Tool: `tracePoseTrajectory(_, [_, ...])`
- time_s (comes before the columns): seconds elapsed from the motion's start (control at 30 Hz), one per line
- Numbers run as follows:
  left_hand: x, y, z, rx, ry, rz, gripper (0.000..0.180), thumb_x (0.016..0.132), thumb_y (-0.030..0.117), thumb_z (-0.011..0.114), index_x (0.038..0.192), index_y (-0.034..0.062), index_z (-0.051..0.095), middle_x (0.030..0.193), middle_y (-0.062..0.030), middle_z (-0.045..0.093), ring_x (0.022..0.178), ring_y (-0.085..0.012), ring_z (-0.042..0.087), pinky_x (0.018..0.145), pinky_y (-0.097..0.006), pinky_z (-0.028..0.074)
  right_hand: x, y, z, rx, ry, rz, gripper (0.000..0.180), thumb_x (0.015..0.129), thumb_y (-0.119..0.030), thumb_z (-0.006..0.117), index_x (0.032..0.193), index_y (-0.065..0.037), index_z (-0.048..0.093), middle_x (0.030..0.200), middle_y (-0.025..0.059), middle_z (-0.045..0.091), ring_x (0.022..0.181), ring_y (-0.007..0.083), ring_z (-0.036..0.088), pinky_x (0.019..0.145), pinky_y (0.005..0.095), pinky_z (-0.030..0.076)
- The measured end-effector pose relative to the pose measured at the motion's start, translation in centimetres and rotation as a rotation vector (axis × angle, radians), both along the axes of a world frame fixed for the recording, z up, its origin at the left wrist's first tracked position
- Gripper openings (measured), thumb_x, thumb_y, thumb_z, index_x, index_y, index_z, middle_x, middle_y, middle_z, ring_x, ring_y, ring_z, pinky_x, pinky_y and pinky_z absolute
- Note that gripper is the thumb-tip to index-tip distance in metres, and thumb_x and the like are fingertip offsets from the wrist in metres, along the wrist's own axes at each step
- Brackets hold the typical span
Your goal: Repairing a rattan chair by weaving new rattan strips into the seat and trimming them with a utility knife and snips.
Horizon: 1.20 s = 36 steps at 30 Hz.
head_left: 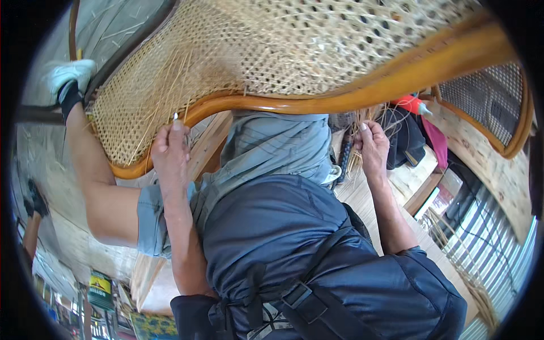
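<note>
A chair frame of glossy orange-brown bent wood lies across my lap. Woven cane fills it, and loose cane strands trail over the weave on the left. My left hand is closed beside the frame's lower left curve. A small bright tip shows at its thumb; what the fingers hold is too small to name. Below the frame on the right, my right hand pinches thin cane strands, which hang in a bundle about its fingers.
A red bottle with a pale nozzle sits beyond my right hand, near dark and pink cloth. Another cane-panelled frame stands at the far right. Another person's arm shows at the left edge. A green and yellow tin stands lower left.
</note>
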<state>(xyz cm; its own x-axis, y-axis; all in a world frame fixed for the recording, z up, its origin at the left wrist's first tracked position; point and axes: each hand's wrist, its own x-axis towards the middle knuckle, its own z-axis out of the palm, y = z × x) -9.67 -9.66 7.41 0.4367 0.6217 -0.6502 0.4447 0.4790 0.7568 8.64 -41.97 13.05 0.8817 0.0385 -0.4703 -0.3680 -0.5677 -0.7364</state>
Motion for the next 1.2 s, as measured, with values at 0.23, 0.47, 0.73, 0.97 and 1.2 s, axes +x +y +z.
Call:
tracePoseTrajectory(0.23, [-0.1,-1.0,0.2,0.001,-0.056,0.052,0.025,0.091,0.028,0.056,0.089,0.0034,0.060,0.071,-0.0006,0.057,0.047,-0.0028,0.038,0.043,-0.019,0.031,-4.2,-3.7,-4.3,-0.494,0.032,0.594,0.024,0.088,-0.021,0.053,0.097,0.000,0.059,0.082,0.0137,0.062,0.075,0.0253,0.058,0.068,0.0351,0.046])
tracePoseTrajectory(0.47, [-1.1,-2.0,0.1,0.026,-0.106,-0.048,0.022,0.087,0.021,0.063,0.095,0.0014,0.061,0.075,0.0005,0.057,0.062,-0.0037,0.046,0.057,-0.020,0.040,-6.1,-8.9,-10.2,-0.343,0.229,0.421,0.024,0.083,-0.018,0.053,0.095,0.002,0.060,0.087,0.0140,0.065,0.079,0.0217,0.058,0.073,0.0335,0.045])
tracePoseTrajectory(0.73, [-1.5,-1.9,0.1,0.142,-0.060,-0.176,0.020,0.085,0.018,0.065,0.093,0.0009,0.060,0.080,-0.0056,0.063,0.069,-0.0085,0.053,0.063,-0.024,0.045,-8.0,-9.8,-9.7,-0.087,0.199,0.298,0.024,0.088,-0.011,0.052,0.108,0.000,0.047,0.094,0.0066,0.054,0.082,0.0134,0.052,0.072,0.0260,0.045])
tracePoseTrajectory(0.97, [0.0,-1.4,1.3,0.429,-0.009,-0.299,0.030,0.082,0.020,0.064,0.106,0.0044,0.055,0.080,-0.0127,0.064,0.070,-0.0221,0.063,0.063,-0.035,0.050,-6.8,-13.3,-11.7,0.018,0.517,-0.165,0.027,0.095,-0.025,0.044,0.110,-0.002,0.045,0.090,0.0064,0.054,0.081,0.0155,0.053,0.074,0.0292,0.045])
tracePoseTrajectory(1.2, [2.1,-0.1,2.1,0.738,0.381,-0.656,0.042,0.084,0.025,0.058,0.119,0.0032,0.049,0.088,-0.0136,0.063,0.074,-0.0307,0.065,0.063,-0.039,0.052,-3.7,-8.0,-3.8,-0.556,0.200,0.305,0.036,0.084,-0.014,0.049,0.115,0.004,0.050,0.095,0.0161,0.059,0.083,0.0216,0.055,0.076,0.0307,0.043])
